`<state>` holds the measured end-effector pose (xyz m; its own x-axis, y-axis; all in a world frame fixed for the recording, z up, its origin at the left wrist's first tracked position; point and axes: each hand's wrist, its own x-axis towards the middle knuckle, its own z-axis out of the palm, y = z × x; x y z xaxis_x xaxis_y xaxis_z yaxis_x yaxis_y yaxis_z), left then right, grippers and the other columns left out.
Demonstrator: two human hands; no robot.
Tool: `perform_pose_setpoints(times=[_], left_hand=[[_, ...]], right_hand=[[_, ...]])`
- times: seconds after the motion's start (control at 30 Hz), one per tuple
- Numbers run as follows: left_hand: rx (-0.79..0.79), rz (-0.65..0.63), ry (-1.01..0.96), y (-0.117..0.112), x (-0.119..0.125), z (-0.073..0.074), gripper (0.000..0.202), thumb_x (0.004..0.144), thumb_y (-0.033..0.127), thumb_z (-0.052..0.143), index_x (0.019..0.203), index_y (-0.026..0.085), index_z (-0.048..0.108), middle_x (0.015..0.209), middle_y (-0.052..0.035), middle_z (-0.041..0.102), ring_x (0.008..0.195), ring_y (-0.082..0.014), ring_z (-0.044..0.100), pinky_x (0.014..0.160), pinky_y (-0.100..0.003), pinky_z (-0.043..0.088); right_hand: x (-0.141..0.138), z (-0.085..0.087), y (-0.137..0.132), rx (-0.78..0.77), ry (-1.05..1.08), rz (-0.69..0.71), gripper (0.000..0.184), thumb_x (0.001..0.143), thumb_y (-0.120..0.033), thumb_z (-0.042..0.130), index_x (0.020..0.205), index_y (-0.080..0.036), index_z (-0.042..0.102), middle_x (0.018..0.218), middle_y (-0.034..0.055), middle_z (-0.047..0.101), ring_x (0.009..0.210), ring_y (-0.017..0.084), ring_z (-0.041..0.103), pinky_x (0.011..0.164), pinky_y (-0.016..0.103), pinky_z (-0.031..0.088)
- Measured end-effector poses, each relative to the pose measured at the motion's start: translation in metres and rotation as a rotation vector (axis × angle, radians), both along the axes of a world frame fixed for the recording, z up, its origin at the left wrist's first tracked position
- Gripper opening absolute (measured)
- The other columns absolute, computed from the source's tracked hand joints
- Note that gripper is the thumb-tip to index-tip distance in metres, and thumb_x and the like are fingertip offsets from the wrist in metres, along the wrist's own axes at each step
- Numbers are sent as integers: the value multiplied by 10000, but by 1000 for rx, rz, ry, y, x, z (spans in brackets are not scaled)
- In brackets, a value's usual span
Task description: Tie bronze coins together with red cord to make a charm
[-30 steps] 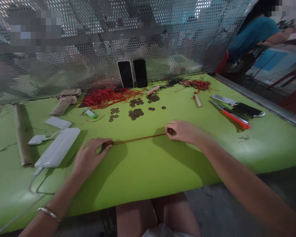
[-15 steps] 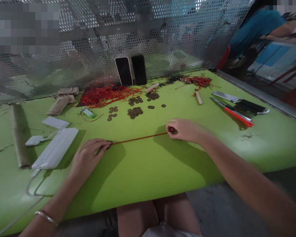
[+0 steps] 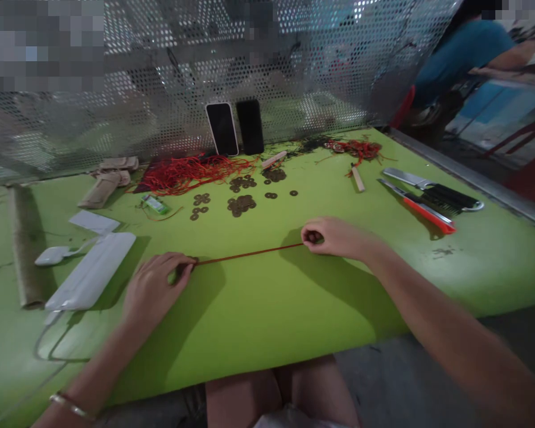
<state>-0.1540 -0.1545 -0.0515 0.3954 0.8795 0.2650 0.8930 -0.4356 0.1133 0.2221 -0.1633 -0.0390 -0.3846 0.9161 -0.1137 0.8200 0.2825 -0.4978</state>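
Observation:
A thin red cord (image 3: 249, 254) is stretched almost straight above the green tabletop between my two hands. My left hand (image 3: 158, 282) pinches its left end between thumb and fingertips. At the other end, my right hand (image 3: 332, 236) is closed on the cord with curled fingers, and whatever else may lie inside the curl is hidden. Beyond the cord lie small piles of round dark coins with holes (image 3: 242, 205). Behind them spreads a tangled heap of red cords (image 3: 182, 173).
Two phones (image 3: 223, 128) lean on the perforated metal screen (image 3: 160, 89). A red-handled cutter (image 3: 428, 215) and a black-handled blade (image 3: 450, 193) lie at right. A white power bank (image 3: 93, 270) and a rolled tube (image 3: 24, 249) lie left. Another person (image 3: 468, 50) sits far right.
Both hands keep the cord taut. My left hand has shifted slightly left, and the view has moved a little. A dark bit at the left fingertips shows less now.

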Motion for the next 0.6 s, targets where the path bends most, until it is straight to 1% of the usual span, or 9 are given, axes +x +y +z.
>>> perform_pose_setpoints(times=[0.17, 0.23, 0.3, 0.37, 0.4, 0.43, 0.5, 0.6], left_hand=[[20, -14, 47, 0, -2, 1, 213, 867, 331, 478, 928, 226, 653, 939, -31, 681, 883, -218, 610, 833, -370, 450], [72, -17, 82, -1, 2, 3, 220, 865, 333, 485, 928, 222, 664, 943, -39, 684, 915, -240, 603, 845, -394, 445], [153, -36, 112, -4, 11, 7, 228, 868, 317, 482, 948, 216, 669, 964, -46, 681, 960, -260, 587, 870, -422, 431], [214, -99, 106, -9, 29, 12, 232, 878, 275, 466, 969, 206, 668, 970, -48, 680, 964, -254, 581, 887, -428, 426], [204, -167, 105, -12, 40, 15, 234, 880, 253, 459, 971, 203, 669, 974, -48, 681, 954, -246, 585, 868, -418, 441], [180, -243, 95, -14, 54, 17, 236, 879, 238, 459, 977, 198, 670, 971, -49, 683, 935, -234, 592, 850, -400, 459], [106, -342, 60, -15, 85, 18, 248, 883, 211, 453, 1015, 190, 662, 994, -51, 684, 921, -209, 605, 843, -376, 482], [-24, -446, -2, -8, 135, 12, 238, 873, 204, 490, 1046, 186, 652, 965, -52, 693, 880, -191, 616, 811, -369, 507]], right_hand=[[2, -1, 1, 7, 4, 1, 97, 749, -216, 562, 822, -196, 622, 883, 34, 648, 747, 149, 573, 642, 260, 406], [3, -3, 2, 10, 11, -3, 95, 746, -207, 559, 817, -199, 622, 878, 31, 651, 743, 146, 573, 637, 256, 402], [3, -5, 2, 26, 15, 3, 92, 743, -193, 556, 808, -199, 621, 858, 29, 652, 732, 142, 572, 635, 254, 396], [4, -6, 3, 42, 17, 15, 85, 739, -189, 558, 797, -199, 619, 843, 25, 652, 729, 140, 572, 638, 253, 393], [4, -7, 4, 47, 15, 20, 80, 737, -188, 558, 790, -199, 618, 839, 23, 651, 731, 141, 572, 639, 253, 393], [4, -8, 4, 53, 11, 24, 77, 736, -189, 558, 784, -200, 616, 839, 21, 650, 736, 142, 572, 638, 252, 393], [4, -9, 5, 66, 3, 23, 79, 736, -193, 558, 786, -204, 618, 846, 19, 651, 745, 147, 573, 632, 251, 392], [4, -10, 6, 73, -18, 15, 94, 739, -202, 563, 808, -208, 626, 848, 22, 655, 740, 151, 572, 615, 249, 389]])
